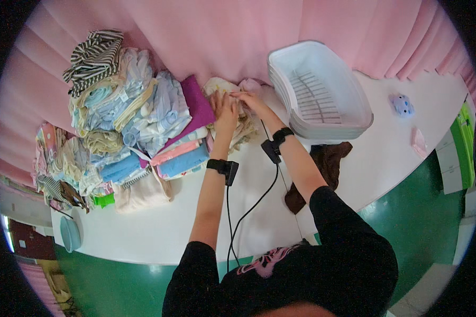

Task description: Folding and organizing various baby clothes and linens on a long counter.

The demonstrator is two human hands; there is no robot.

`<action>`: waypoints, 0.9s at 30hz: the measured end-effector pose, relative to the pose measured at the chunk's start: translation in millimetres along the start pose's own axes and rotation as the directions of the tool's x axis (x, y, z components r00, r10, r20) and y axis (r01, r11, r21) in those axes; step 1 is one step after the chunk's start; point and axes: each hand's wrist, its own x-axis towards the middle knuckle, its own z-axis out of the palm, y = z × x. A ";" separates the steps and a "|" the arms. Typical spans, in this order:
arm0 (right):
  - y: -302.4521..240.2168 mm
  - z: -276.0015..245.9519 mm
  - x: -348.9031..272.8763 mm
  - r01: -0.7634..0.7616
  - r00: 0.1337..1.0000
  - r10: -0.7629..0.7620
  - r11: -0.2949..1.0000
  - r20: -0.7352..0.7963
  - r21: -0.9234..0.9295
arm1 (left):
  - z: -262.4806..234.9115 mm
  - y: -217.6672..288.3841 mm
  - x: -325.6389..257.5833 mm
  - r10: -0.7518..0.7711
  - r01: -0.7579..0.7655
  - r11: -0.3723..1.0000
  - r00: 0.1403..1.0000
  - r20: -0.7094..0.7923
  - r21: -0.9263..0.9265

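Observation:
Both hands are at a small heap of cream and beige clothes point(246, 132) at the back of the table. My left hand point(223, 110) lies on it with fingers spread, beside a purple cloth point(195, 105). My right hand point(253, 103) reaches in from the right, its fingers stretched toward the left hand and resting on the cloth. The fabric directly under the palms is hidden. Close to my right forearm, a brown garment point(325, 164) lies crumpled on the white table point(264, 211).
A tall pile of folded and loose clothes point(158, 116) stands on the left. Stacked white and grey plastic baskets point(330, 127) stand at back right. Farther right are a blue plush toy point(402, 105) and a pink cloth point(419, 142). Cables hang from my wrist bands. Pink curtains point(217, 37) border the table.

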 end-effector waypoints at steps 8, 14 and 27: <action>81.3 -84.1 35.6 0.001 0.718 -0.606 0.493 -0.342 -0.870 | 13.4 48.6 -16.1 -0.081 0.051 0.984 0.981 0.177 0.172; 66.4 -52.0 24.0 0.449 0.715 -0.699 0.478 -0.017 -0.755 | 3.4 39.1 -27.7 -0.119 0.078 0.932 0.988 0.097 0.354; 39.0 -38.7 -119.9 0.239 0.943 -0.330 0.750 -0.035 -0.617 | -30.6 110.6 7.3 -0.235 0.076 0.949 0.817 0.527 0.305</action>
